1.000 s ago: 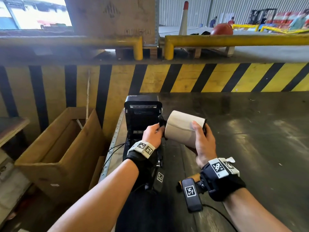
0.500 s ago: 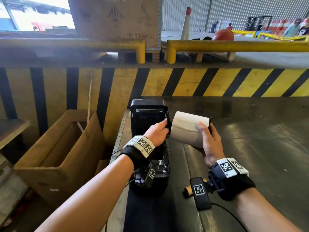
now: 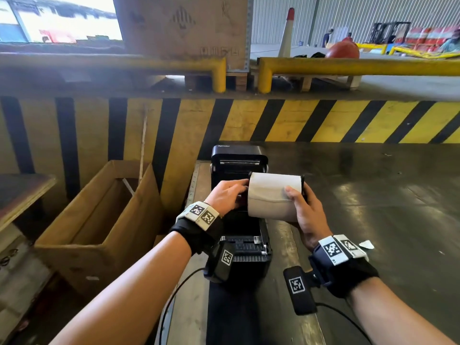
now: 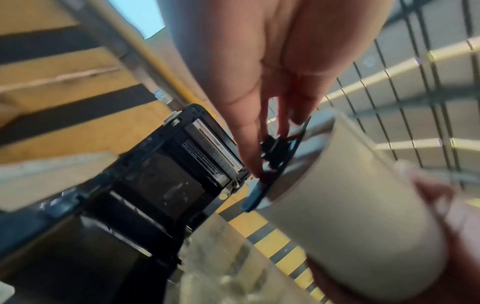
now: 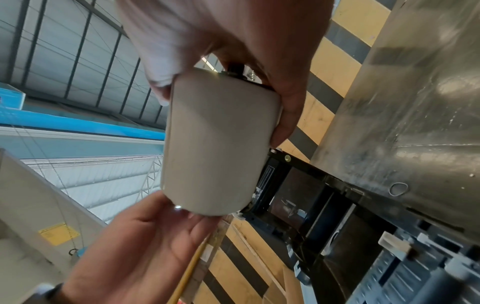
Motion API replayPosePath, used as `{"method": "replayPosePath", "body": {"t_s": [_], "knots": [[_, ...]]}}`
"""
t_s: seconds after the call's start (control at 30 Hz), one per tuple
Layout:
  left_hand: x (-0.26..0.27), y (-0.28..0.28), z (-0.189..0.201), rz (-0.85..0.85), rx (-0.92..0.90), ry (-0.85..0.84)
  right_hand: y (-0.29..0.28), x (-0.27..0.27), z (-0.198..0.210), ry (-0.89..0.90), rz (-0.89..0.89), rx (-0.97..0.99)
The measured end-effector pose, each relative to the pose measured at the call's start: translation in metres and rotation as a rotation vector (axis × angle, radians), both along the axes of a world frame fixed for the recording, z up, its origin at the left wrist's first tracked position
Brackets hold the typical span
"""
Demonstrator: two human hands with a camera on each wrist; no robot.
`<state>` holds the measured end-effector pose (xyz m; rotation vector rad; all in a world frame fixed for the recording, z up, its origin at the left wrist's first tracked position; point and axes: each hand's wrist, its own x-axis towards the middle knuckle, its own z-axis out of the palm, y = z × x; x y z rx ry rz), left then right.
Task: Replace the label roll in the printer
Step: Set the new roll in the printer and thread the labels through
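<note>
A white label roll (image 3: 271, 197) lies level above the open black printer (image 3: 239, 160), whose lid stands upright. My right hand (image 3: 305, 211) grips the roll from the right, thumb on top and fingers round its far side. A black spindle runs through the roll, with a flange (image 4: 275, 164) at its left end. My left hand (image 3: 236, 192) is at that end, and its fingertips (image 4: 253, 168) pinch the spindle's hub. In the right wrist view the roll (image 5: 218, 144) hangs over the printer's empty bay (image 5: 298, 197).
The printer stands at the left edge of a dark metal table (image 3: 373, 195), against a yellow and black striped wall (image 3: 323, 120). An open cardboard box (image 3: 99, 207) sits on the floor to the left. A paper scrap (image 3: 366, 244) lies by my right wrist.
The roll has turned from tilted to level and moved left over the printer's bay. My left hand has stayed at its left end.
</note>
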<state>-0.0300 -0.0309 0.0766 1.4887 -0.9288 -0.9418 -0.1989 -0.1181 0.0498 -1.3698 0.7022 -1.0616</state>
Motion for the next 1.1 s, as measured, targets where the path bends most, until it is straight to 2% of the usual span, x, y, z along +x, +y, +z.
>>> {"method": "replayPosePath", "body": {"t_s": [0.1, 0.2, 0.23, 0.4, 0.5, 0.6, 0.77, 0.9, 1.1], "knots": [[0.01, 0.011, 0.002, 0.011, 0.023, 0.061, 0.005, 0.008, -0.002, 0.027, 0.015, 0.018], [0.026, 0.016, -0.006, -0.042, 0.043, -0.118, 0.01, 0.02, -0.003, 0.067, 0.039, 0.003], [0.031, 0.016, -0.013, -0.051, 0.037, -0.132, 0.012, 0.024, -0.002, 0.081, 0.047, 0.0], [0.05, 0.019, -0.036, -0.057, 0.08, -0.07, 0.017, 0.042, -0.009, 0.127, 0.102, 0.081], [0.059, 0.02, -0.042, -0.045, 0.094, 0.005, 0.01, 0.051, -0.013, 0.156, 0.131, 0.211], [0.068, 0.016, -0.045, -0.042, 0.081, 0.01, -0.004, 0.061, -0.022, 0.186, 0.081, 0.224], [0.087, 0.006, -0.06, -0.092, 0.126, -0.093, -0.022, 0.071, -0.047, 0.221, 0.052, 0.177], [0.092, -0.006, -0.078, -0.055, 0.167, -0.092, -0.037, 0.078, -0.067, 0.231, 0.008, 0.153], [0.094, -0.016, -0.104, -0.05, 0.218, -0.128, -0.061, 0.09, -0.094, 0.201, -0.04, 0.277]]}}
